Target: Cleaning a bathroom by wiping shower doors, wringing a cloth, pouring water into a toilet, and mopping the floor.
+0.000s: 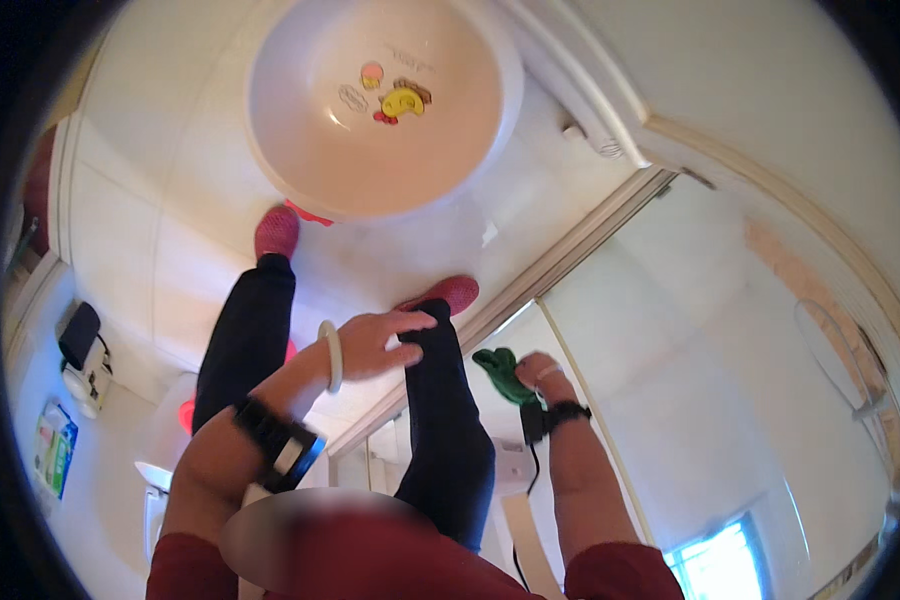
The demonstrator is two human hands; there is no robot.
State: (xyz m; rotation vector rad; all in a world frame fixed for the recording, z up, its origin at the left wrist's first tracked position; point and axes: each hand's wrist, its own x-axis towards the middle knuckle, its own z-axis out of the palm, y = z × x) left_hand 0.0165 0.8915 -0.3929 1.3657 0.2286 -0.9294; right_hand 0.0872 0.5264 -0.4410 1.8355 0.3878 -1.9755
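My right hand [541, 374] is closed around a bunched dark green cloth [500, 375], out to the right of my legs and in front of a glass panel. Across my right knee reaches my left hand [375, 345], its thumb and fingers apart with nothing between them. A pale bangle [331, 356] circles that wrist. Beyond my feet stands a large, round, pale basin [370, 170] with a yellow cartoon chick printed on its inside.
My pink shoes [277, 232] rest on the pale floor near the basin. A sliding-door track [570, 240] runs diagonally on the right, beside a glass panel [660, 350]. A black object [79, 335] and a blue-green packet [56, 450] are at the left. A bright window [720, 562] shows lower right.
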